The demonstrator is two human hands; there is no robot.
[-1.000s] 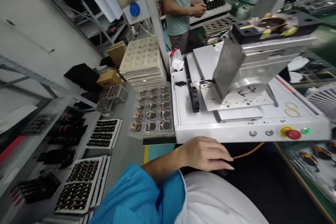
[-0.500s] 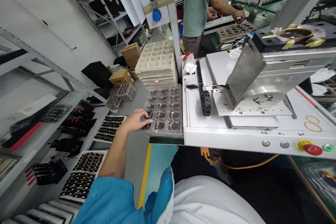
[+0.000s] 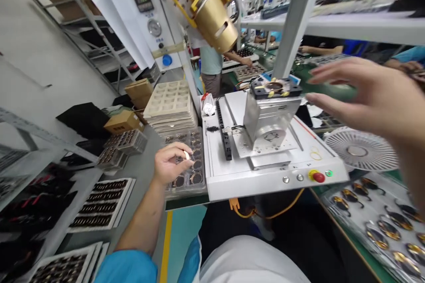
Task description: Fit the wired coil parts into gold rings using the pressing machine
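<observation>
My left hand (image 3: 171,163) is closed in a pinch above the clear plastic tray (image 3: 186,191). Between its thumb and fingers shows the pale edge of a small round part (image 3: 187,155), mostly hidden by the hand. Round gold-rimmed parts (image 3: 196,178) sit in the tray's pockets. My right hand (image 3: 361,95) is raised at the right with fingers apart, holding nothing. To its left stands the metal fixture (image 3: 268,119) of a white machine (image 3: 245,188), with a ring-shaped seat (image 3: 274,86) on its black top.
A gold cylindrical head (image 3: 217,22) hangs above the machine. Stacked moulded trays (image 3: 171,101) stand behind my left hand. At right are a white fan (image 3: 360,150) and a tray of dark round parts with straps (image 3: 387,230). A red stop button (image 3: 318,177) sits on the front. Another person (image 3: 212,68) works behind.
My left hand has lifted off the tray with a round part in its pinch. My right hand has come into view at the right. The view has turned rightward and up.
</observation>
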